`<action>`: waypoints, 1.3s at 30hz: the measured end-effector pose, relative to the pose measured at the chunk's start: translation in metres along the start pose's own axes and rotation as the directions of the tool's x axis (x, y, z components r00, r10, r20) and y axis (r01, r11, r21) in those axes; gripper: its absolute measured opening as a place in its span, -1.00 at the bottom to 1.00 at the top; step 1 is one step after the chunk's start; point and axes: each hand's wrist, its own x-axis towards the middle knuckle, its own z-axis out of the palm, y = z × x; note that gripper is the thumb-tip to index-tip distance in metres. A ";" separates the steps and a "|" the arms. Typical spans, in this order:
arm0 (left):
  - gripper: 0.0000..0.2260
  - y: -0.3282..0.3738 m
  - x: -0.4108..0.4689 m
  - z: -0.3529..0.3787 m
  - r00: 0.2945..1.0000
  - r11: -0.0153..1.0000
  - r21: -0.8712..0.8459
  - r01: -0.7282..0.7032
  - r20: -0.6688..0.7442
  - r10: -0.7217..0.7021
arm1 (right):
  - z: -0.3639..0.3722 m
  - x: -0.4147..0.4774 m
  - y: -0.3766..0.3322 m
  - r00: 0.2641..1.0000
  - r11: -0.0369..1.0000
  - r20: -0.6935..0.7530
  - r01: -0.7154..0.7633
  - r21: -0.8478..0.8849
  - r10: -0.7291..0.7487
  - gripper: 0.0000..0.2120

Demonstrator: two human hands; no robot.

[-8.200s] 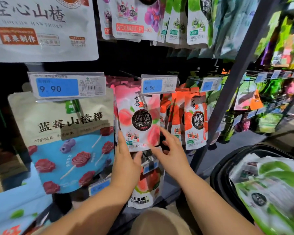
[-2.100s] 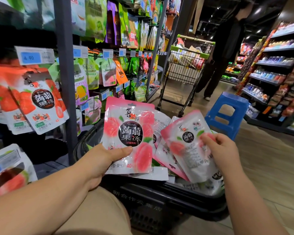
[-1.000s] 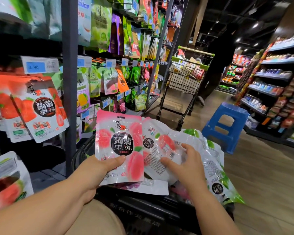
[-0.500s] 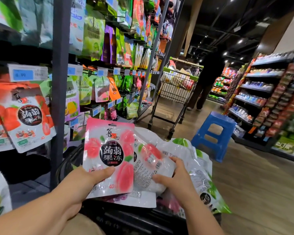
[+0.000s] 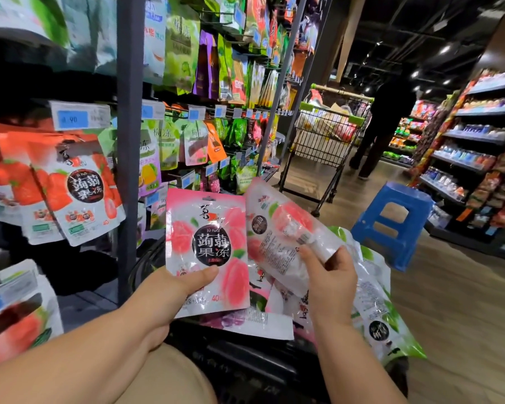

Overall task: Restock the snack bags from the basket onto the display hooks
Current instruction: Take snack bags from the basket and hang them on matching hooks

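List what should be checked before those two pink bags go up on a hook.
1. The left hand grips the front-facing pink bag at its lower edge: ok.
2. The right hand holds the second bag securely: ok.
3. The second bag faces the same way: not ok, its printed back shows and it is tilted.
4. The hang hole at the pink bag's top is free: ok.
5. A hook for pink bags is in sight: cannot tell; only orange bags hang nearby.
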 end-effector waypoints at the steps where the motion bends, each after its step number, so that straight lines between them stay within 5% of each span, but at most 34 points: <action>1: -0.52 -0.001 0.000 0.001 1.000 1.000 0.005 -0.005 0.005 0.005 | 0.004 -0.004 0.001 1.000 1.000 0.025 -0.009 -0.012 0.009 -0.76; 3: -0.52 -0.001 0.000 0.002 1.000 1.000 0.017 -0.014 0.002 0.014 | 0.013 -0.012 0.005 0.997 0.999 0.054 -0.053 0.011 0.052 -0.76; 7: -0.60 -0.002 0.001 0.000 1.000 1.000 0.006 0.000 -0.019 0.000 | 0.021 -0.025 0.005 0.992 0.988 0.055 -0.119 0.102 0.114 -0.43; 12: -0.56 -0.003 0.001 0.000 1.000 1.000 0.020 0.007 0.015 -0.007 | 0.019 -0.022 -0.008 0.980 0.982 -0.070 0.186 0.016 -0.185 -0.81; 15: -0.59 -0.003 0.002 0.001 1.000 1.000 0.011 0.007 0.006 -0.007 | 0.023 -0.022 -0.006 0.935 0.935 0.078 0.351 -0.059 -0.346 -0.93; 17: -0.58 -0.003 0.002 0.002 1.000 1.000 0.005 0.001 0.009 -0.001 | 0.026 -0.028 -0.003 0.919 0.925 0.175 0.372 -0.080 -0.354 -0.75; 27: -0.81 0.000 -0.001 0.004 1.000 0.999 0.031 -0.026 -0.017 0.027 | 0.028 -0.037 -0.011 0.908 0.988 0.387 0.139 0.074 -0.157 -0.43; 32: -0.56 0.000 -0.002 0.005 1.000 0.998 0.059 -0.021 0.010 0.020 | 0.026 -0.040 -0.021 0.866 0.990 0.494 0.011 0.140 -0.080 -0.19; 34: -0.52 0.000 -0.002 0.005 1.000 0.996 0.088 -0.023 0.006 0.022 | 0.026 -0.037 -0.017 0.855 0.987 0.519 -0.088 0.137 0.005 -0.31; 36: -0.62 -0.001 -0.001 0.005 0.999 0.991 0.130 -0.028 -0.022 0.031 | 0.029 -0.031 -0.011 0.869 0.998 0.492 -0.065 -0.007 0.060 -0.79; 39: -0.74 -0.002 -0.001 0.004 0.998 0.983 0.180 -0.035 -0.047 0.044 | 0.036 -0.024 0.002 0.862 0.982 0.474 -0.121 -0.148 0.178 -0.76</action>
